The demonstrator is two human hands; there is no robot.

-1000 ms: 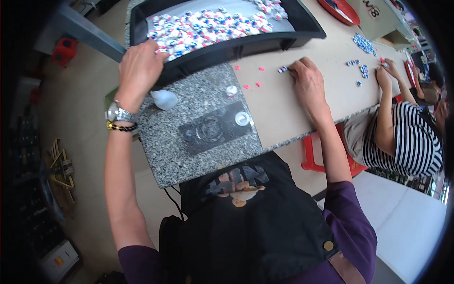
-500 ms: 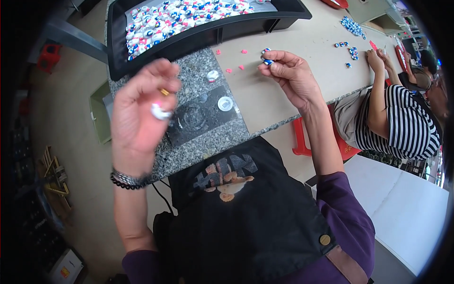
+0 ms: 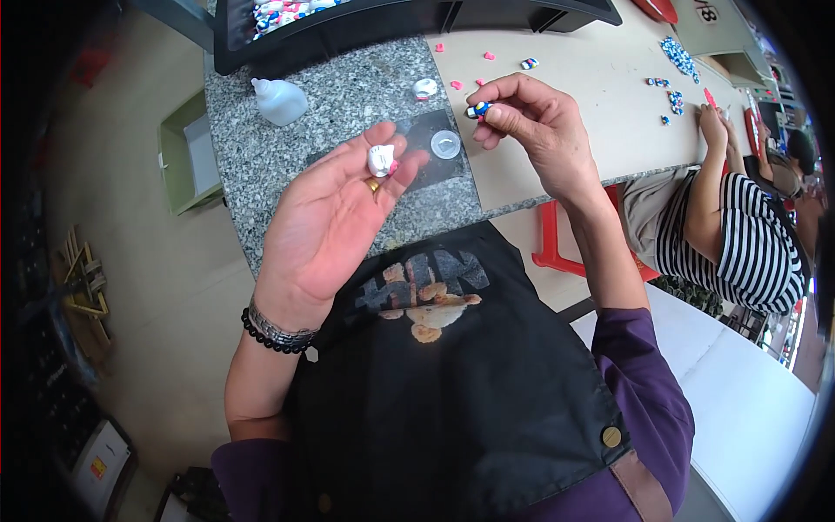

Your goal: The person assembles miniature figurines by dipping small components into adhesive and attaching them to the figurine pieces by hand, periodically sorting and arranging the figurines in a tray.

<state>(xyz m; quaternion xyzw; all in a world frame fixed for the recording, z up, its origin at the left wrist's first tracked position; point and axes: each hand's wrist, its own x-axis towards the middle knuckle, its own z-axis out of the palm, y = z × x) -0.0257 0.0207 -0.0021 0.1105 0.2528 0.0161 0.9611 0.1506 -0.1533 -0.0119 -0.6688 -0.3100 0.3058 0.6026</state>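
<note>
The tray (image 3: 383,29) stands along the tabletop's (image 3: 365,83) far side, with trinkets (image 3: 283,16) in it. Before it, at left, is the bottle (image 3: 281,103); rightward, a loose figure (image 3: 424,89) sits behind the mat (image 3: 439,177), which bears a dish (image 3: 445,144) at its right end. The left hand (image 3: 335,204) — a figurine (image 3: 381,161) at its fingers — is left of the dish; the right hand (image 3: 539,126), holding a small piece (image 3: 477,110), is right. Farther right lies a heap (image 3: 678,59) — nearer a co-worker (image 3: 731,235).

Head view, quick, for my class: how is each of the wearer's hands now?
Left hand: palm up, holding a small white-and-pink piece.
Right hand: closed in a pinch on a small blue-and-white piece.
</note>
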